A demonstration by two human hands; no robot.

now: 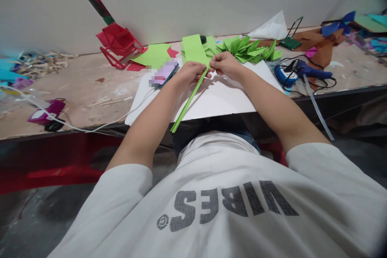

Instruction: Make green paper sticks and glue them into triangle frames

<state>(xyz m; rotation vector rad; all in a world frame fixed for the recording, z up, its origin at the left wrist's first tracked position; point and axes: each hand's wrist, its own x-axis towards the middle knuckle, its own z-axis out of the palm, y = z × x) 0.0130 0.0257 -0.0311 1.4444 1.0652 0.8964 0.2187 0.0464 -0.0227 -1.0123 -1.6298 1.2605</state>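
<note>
A narrow folded strip of green paper [190, 99] slants from my fingers down past the front edge of the white board [223, 98]. Near its upper end my left hand [193, 71] is closed around it. My right hand [225, 64] pinches the tip of the same strip, its fingers close to the left ones. Just behind my hands lies a flat green paper sheet [193, 48]. Beyond the right hand sits a pile of folded green paper pieces [242, 48]. To the left of my left hand a phone [165, 74] rests on the board.
At the left stand a red paper chair-like model [117, 44], wooden sticks [45, 62] and a purple device [48, 112] with a white cable. On the right are a blue glue gun [314, 71], its glue stick [317, 107] overhanging the edge, and a blue power socket [286, 75].
</note>
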